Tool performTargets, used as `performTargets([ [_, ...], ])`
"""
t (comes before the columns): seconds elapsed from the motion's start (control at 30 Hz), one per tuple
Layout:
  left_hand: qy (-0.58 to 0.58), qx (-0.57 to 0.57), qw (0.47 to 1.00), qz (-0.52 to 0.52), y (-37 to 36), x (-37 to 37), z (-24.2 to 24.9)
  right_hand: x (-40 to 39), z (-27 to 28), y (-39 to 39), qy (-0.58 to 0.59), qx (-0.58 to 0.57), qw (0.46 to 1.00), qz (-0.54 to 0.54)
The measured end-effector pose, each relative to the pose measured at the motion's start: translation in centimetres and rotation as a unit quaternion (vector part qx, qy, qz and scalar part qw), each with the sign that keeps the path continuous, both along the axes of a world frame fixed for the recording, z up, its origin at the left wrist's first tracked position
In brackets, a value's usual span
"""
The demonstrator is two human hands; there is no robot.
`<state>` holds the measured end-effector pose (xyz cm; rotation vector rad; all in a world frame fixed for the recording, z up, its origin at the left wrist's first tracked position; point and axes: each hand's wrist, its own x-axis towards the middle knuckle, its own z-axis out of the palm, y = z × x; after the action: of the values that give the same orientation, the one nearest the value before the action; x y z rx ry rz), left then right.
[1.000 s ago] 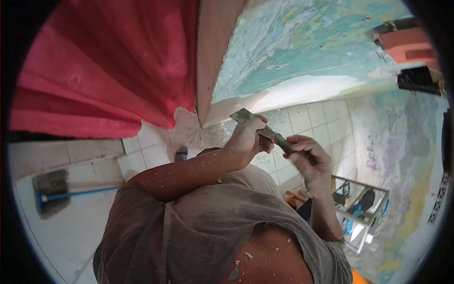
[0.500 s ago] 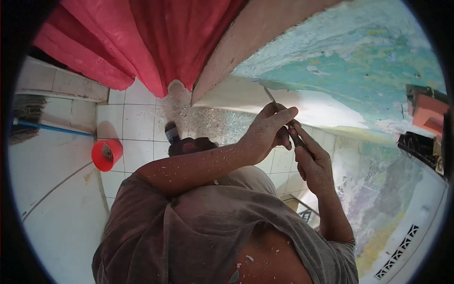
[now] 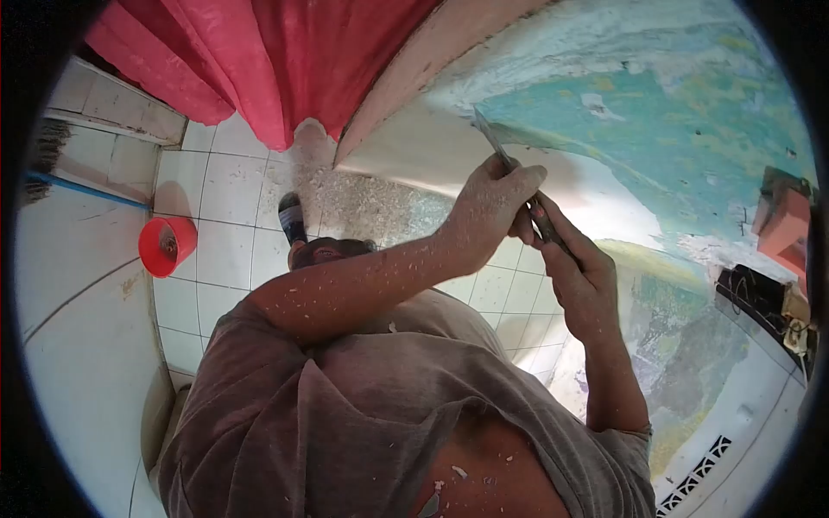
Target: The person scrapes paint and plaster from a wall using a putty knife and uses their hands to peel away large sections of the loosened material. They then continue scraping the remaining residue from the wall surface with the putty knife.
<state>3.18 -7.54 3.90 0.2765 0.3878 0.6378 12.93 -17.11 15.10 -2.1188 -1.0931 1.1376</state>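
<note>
A scraper with a long, narrow metal blade and a dark handle slants up to the left, its tip against the peeling painted wall. My left hand is closed around the scraper near the base of the blade. Lower down, my right hand grips the dark handle, fingers wrapped round it. Pale flakes dot my left forearm and my shirt. Around the blade the wall shows patchy turquoise paint and bare whitish areas.
A pink-red curtain hangs at the upper left beside the wall's edge. On the tiled floor stand a red bucket and my foot, with debris scattered along the wall's base. A blue stick lies at left. Dark items sit at right.
The blade's tip has moved a little up and left along the wall, and more of the blade shows. The view has shifted slightly, so the bucket and curtain sit further left.
</note>
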Motion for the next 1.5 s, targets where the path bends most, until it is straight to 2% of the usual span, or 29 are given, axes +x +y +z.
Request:
performTargets([
  [0.1, 0.000, 0.018, 0.999, -0.035, -0.7, -0.3, 1.1, 0.4, 1.1, -0.8, -0.029, 0.014, 0.998, 0.057],
  [0.17, 0.020, 0.117, 0.992, 0.037, 0.1, -0.2, 0.2, 0.2, -1.0, 0.0, 0.018, 0.103, 0.994, 0.040],
  [0.2, -0.005, 0.073, 0.997, 0.039, 1.7, -0.4, -0.6, -0.4, -0.9, 2.1, -0.072, -0.005, 0.997, 0.028],
  [0.23, 0.007, 0.059, 0.997, 0.040, 1.7, -0.5, -0.8, -0.1, -1.0, 1.8, -0.073, -0.007, 0.997, 0.034],
  [0.3, 0.048, 0.045, 0.997, 0.038, 1.3, -0.6, -1.0, 0.2, -1.8, 1.8, 0.016, 0.017, 0.999, 0.022],
  [0.43, 0.009, 0.000, 0.999, 0.031, -0.5, -0.4, 1.7, 0.5, 2.5, 0.8, 0.002, -0.024, 0.998, 0.059],
  [0.5, 0.025, -0.002, 0.997, 0.068, -0.3, -0.7, 2.0, 0.3, 1.2, 1.8, 0.008, -0.004, 0.997, 0.081],
  [0.53, 0.024, 0.055, 0.996, 0.067, 1.3, -0.8, -0.6, 0.1, -0.6, 3.3, -0.042, -0.005, 0.995, 0.094],
  [0.57, 0.016, 0.024, 0.995, 0.092, 1.5, -0.4, -2.0, 0.3, -2.0, 3.9, -0.092, -0.007, 0.990, 0.107],
  [0.6, 0.025, 0.023, 0.995, 0.098, 1.7, -0.9, -2.4, 0.5, -3.1, 4.4, -0.002, -0.048, 0.997, 0.056],
  [0.7, 0.042, 0.002, 0.996, 0.083, 0.1, -1.5, -1.2, 0.0, -1.7, 3.1, -0.035, -0.085, 0.992, 0.083],
  [0.73, 0.045, -0.018, 0.997, 0.064, -0.5, -1.6, -0.1, 0.2, -0.8, 2.1, -0.029, -0.036, 0.994, 0.101],
  [0.83, 0.028, 0.003, 0.999, 0.018, -0.8, -1.9, 1.4, -0.8, 1.2, 1.2, 0.020, 0.001, 0.997, 0.078],
  [0.87, 0.019, 0.034, 0.998, 0.059, -0.1, -1.4, -0.8, -0.5, -1.0, 1.8, -0.029, 0.044, 0.991, 0.120],
  [0.9, 0.014, 0.088, 0.995, 0.048, 1.6, -1.4, -3.1, -0.7, -1.4, 2.1, -0.032, 0.041, 0.992, 0.115],
  [0.97, 0.019, 0.029, 0.997, 0.068, 1.0, -1.2, -3.0, -0.8, -1.8, 3.7, -0.023, -0.021, 0.995, 0.093],
  [1.0, 0.021, 0.029, 0.997, 0.065, 0.5, -1.3, -2.7, -0.6, -1.8, 3.3, -0.017, -0.013, 0.995, 0.097],
  [1.07, -0.030, 0.020, 0.999, 0.032, 0.0, -0.9, -1.6, -0.3, 0.3, 2.2, -0.022, -0.009, 0.995, 0.102],
  [1.13, -0.021, 0.014, 1.000, 0.009, -0.5, -1.9, 2.2, -1.0, 3.4, 1.3, -0.043, -0.024, 0.993, 0.103],
  [1.17, -0.035, 0.017, 0.999, 0.001, -0.6, -2.2, 2.6, -0.9, 2.6, 1.6, -0.044, -0.027, 0.993, 0.107],
  [1.23, -0.039, 0.039, 0.996, 0.074, 0.9, -1.3, -0.1, -1.1, 0.1, 2.7, -0.054, 0.062, 0.988, 0.128],
  [1.27, -0.025, 0.046, 0.995, 0.083, 2.0, -0.9, -2.4, -2.2, 0.7, 4.7, -0.137, -0.080, 0.980, 0.117],
  [1.3, -0.017, 0.059, 0.996, 0.069, 1.7, -1.3, -2.1, -1.9, 0.5, 4.6, -0.139, -0.078, 0.980, 0.121],
  [1.37, 0.026, 0.035, 0.997, 0.063, 1.0, -1.4, -1.7, -0.9, -0.5, 3.5, -0.043, -0.066, 0.994, 0.076],
  [1.5, -0.002, -0.005, 1.000, 0.021, -0.1, -1.8, 1.4, -0.5, 2.2, 2.0, -0.050, -0.022, 0.991, 0.118],
])
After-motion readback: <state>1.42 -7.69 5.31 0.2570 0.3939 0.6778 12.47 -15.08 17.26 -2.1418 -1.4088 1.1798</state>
